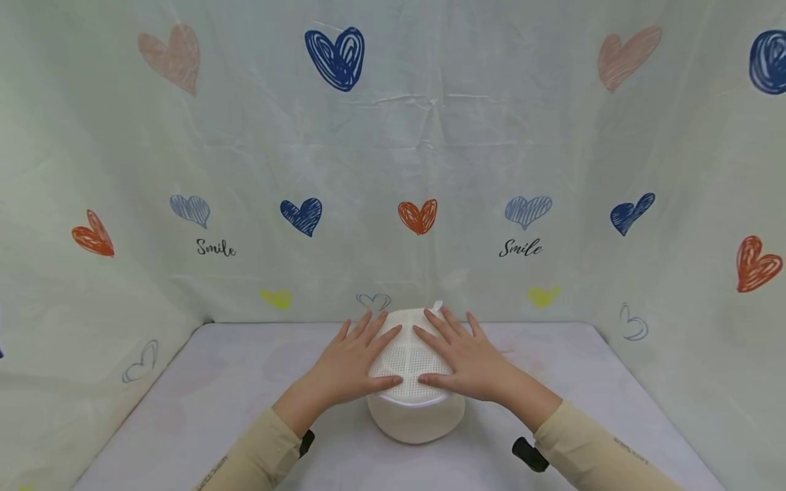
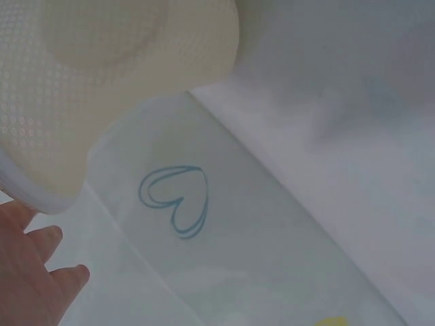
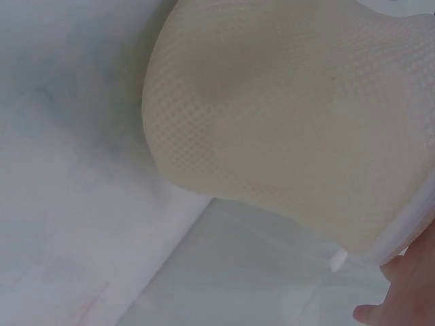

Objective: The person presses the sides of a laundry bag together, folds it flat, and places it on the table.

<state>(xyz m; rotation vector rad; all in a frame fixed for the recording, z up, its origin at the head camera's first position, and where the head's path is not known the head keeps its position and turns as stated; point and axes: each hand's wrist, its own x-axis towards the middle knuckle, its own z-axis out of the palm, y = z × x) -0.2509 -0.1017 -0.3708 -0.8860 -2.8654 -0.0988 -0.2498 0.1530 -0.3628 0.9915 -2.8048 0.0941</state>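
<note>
A cream mesh bag (image 1: 410,368) with a white rim and a small white tab at its back stands on the table, its rounded lower part bulging toward the front. Both hands lie on its top with fingers spread: the left hand (image 1: 353,361) on the left side, the right hand (image 1: 469,361) on the right. In the left wrist view the mesh side (image 2: 122,75) fills the upper left, with fingers of the left hand (image 2: 30,272) at the rim. The right wrist view has the mesh side (image 3: 272,122) large and the right hand (image 3: 408,292) at its rim.
The pale table (image 1: 245,382) extends around the bag. Behind it and at both sides hangs a light curtain (image 1: 393,150) printed with hearts and the word Smile. A dark wrist device (image 1: 529,455) sits under the right sleeve, another (image 1: 306,443) at the left.
</note>
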